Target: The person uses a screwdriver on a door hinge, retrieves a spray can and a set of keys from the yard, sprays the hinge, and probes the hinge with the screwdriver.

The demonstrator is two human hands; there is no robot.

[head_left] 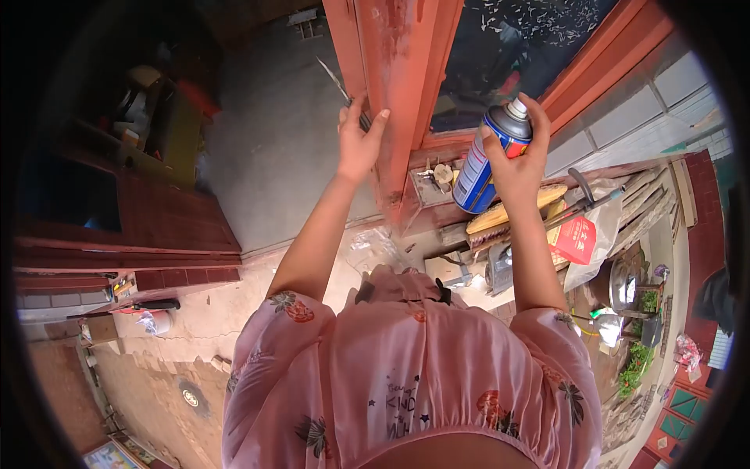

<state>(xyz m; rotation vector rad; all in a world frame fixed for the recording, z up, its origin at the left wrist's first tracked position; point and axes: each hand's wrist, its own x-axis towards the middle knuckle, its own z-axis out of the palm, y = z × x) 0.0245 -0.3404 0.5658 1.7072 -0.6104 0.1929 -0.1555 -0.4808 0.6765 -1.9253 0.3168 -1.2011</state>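
left hand point(362, 147) grips a thin pointed tool point(334, 80), tip toward far left, just left of the red frame post point(402, 94); can't tell if they touch. right hand point(517, 170) is wrapped around a tilted blue spray can point(473, 176), right of the post, one finger by the white nozzle point(517, 105).

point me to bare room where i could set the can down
Widest: the grey floor between the dark red panel and the red post. Another: the pale ground between the bucket and the left sleeve. Crowded: beyond the can to the right, with the red bag and sticks.
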